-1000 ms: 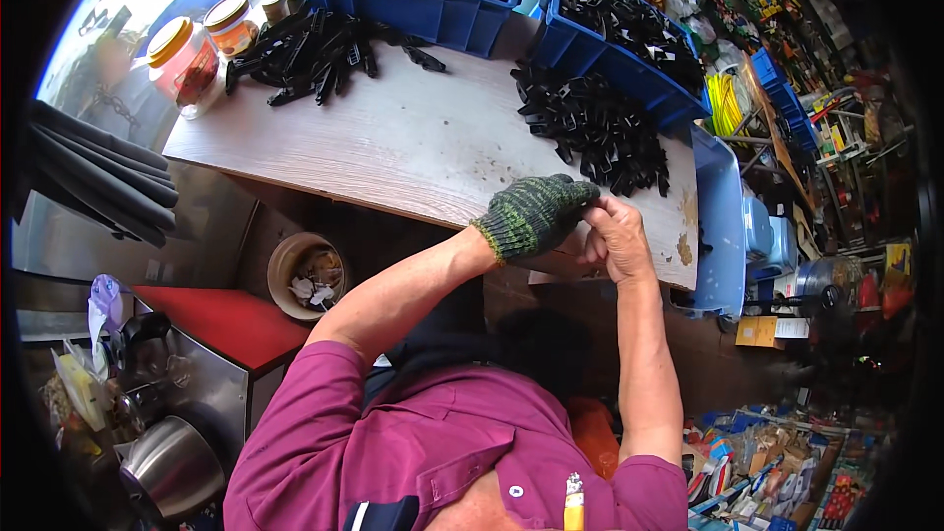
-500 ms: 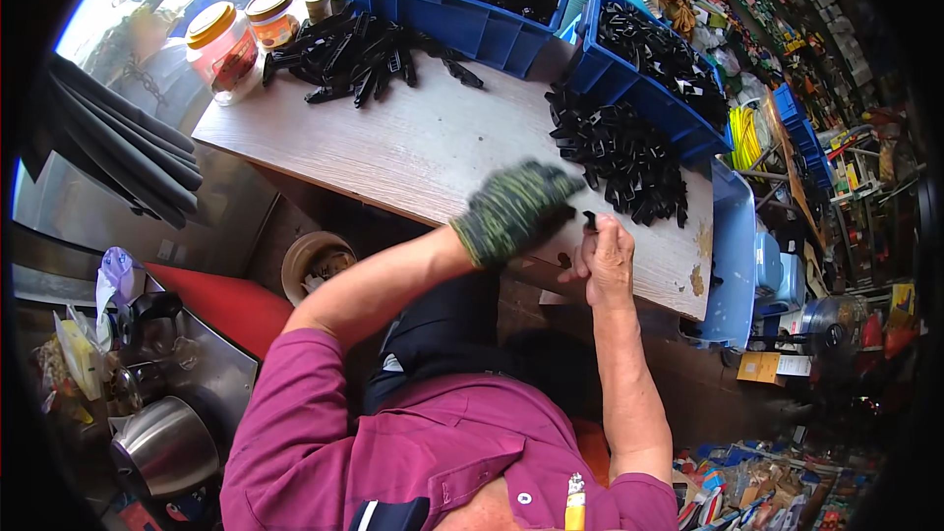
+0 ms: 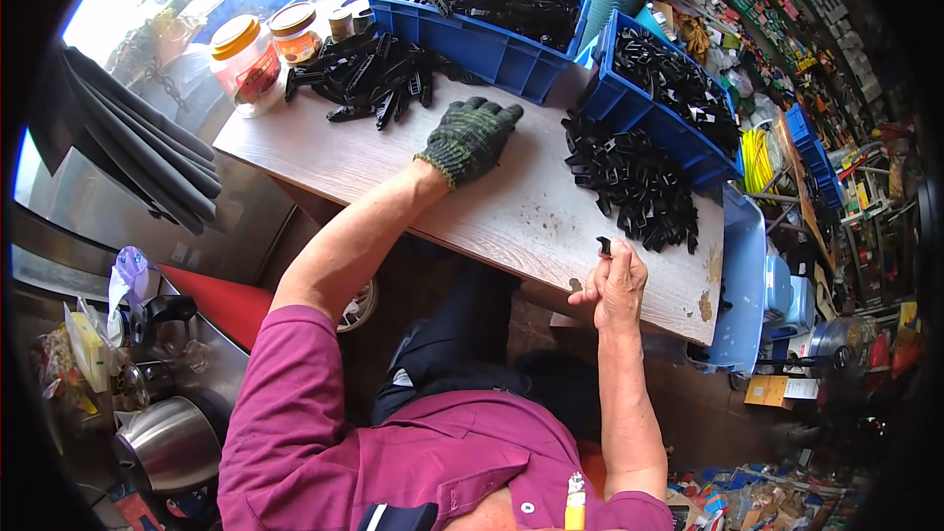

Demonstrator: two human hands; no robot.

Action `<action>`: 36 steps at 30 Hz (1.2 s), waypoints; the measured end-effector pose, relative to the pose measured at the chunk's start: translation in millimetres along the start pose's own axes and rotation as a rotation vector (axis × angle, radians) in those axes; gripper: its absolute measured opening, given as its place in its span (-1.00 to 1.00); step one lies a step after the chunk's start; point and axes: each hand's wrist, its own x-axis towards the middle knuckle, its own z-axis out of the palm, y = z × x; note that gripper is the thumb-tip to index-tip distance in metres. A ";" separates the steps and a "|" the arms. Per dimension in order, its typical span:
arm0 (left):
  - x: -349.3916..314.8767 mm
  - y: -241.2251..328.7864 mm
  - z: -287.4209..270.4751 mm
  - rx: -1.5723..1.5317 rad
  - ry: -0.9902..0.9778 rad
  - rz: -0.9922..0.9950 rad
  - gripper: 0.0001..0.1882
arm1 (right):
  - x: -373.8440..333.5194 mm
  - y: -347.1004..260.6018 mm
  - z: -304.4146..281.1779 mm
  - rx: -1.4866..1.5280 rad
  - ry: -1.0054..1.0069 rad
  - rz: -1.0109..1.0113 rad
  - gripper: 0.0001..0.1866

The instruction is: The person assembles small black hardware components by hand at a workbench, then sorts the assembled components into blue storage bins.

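Note:
My left hand [image 3: 472, 141], in a dark green patterned knit glove, is over the table with its fingers curled down. Whatever it may hold is hidden beneath it. Just beyond it lies a pile of long black plastic parts [image 3: 364, 74]. My bare right hand [image 3: 619, 285], near the table's front edge, pinches a small black plastic clip-like piece [image 3: 604, 246] between thumb and forefinger. Beyond this hand spreads a heap of small black plastic pieces [image 3: 634, 182].
Two blue crates, one with long black parts [image 3: 482, 57] and one with small pieces [image 3: 657, 98], stand along the back of the wooden table [image 3: 531, 206]. Lidded jars [image 3: 244, 64] are at the far left. A light blue tub [image 3: 742, 275] sits beside the right edge.
My left hand has moved away from my right hand, up and left across the table toward the long black parts. The right hand still holds the small piece. The view has shifted slightly.

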 end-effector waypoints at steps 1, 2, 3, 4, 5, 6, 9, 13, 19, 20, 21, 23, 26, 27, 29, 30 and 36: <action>-3.3 2.7 -2.4 0.000 -0.001 0.004 -0.78 | -1.3 -0.3 2.1 0.000 0.006 -0.017 -0.71; -7.0 3.7 -6.5 0.080 0.016 -0.083 -0.80 | -2.6 0.0 3.3 0.000 0.013 -0.033 -0.69; -11.2 3.8 -9.8 0.160 0.032 -0.168 -0.81 | -2.9 1.7 2.8 0.003 0.018 -0.033 -0.69; -15.9 1.2 -12.8 0.186 0.103 -0.101 -0.81 | -1.9 2.9 2.2 -0.001 0.008 -0.037 -0.68; -19.1 0.4 -14.1 0.182 0.102 -0.095 -0.81 | -1.7 3.5 1.7 -0.005 -0.001 -0.040 -0.66; -22.0 0.6 -14.5 0.167 0.082 -0.120 -0.81 | -2.5 3.5 2.2 -0.001 0.016 -0.045 -0.66; -27.4 15.7 -26.3 0.138 0.071 -0.117 -0.85 | -2.8 2.6 5.3 0.043 0.096 -0.019 -0.65; -37.8 45.9 -27.8 -0.213 0.074 -0.036 -0.88 | -2.7 -2.3 12.3 0.067 0.173 0.013 -0.59; -55.0 130.4 -28.3 -1.007 -0.116 -0.168 -0.78 | -4.2 -3.2 13.7 0.088 0.200 -0.023 -0.62; -57.2 138.4 -19.7 -0.938 -0.114 -0.137 -0.78 | -2.2 2.6 7.6 0.098 0.184 -0.035 -0.66; -55.6 143.9 -16.5 -0.948 -0.116 -0.135 -0.78 | -0.8 8.3 1.5 0.109 0.167 -0.047 -0.71; -50.5 152.1 -17.7 -0.904 -0.184 -0.121 -0.75 | -6.6 1.3 8.2 0.109 0.254 -0.004 -0.71; -55.2 153.1 -1.5 -0.849 -0.125 -0.096 -0.74 | -4.6 9.7 3.1 0.111 0.204 -0.099 -0.72; -56.1 152.3 1.5 -0.800 -0.102 -0.046 -0.74 | -4.1 12.7 2.2 0.110 0.208 -0.099 -0.72; -49.8 156.7 -3.2 -0.875 -0.175 -0.158 -0.74 | 1.5 23.2 -3.8 0.038 0.245 -0.169 -0.71; -47.0 159.2 -4.8 -0.943 -0.246 -0.275 -0.74 | 5.6 29.7 -7.5 -0.018 0.263 -0.238 -0.68; -62.6 197.9 20.3 -1.011 0.011 -0.168 -0.59 | -10.0 21.1 1.2 -0.062 0.250 -0.244 -0.73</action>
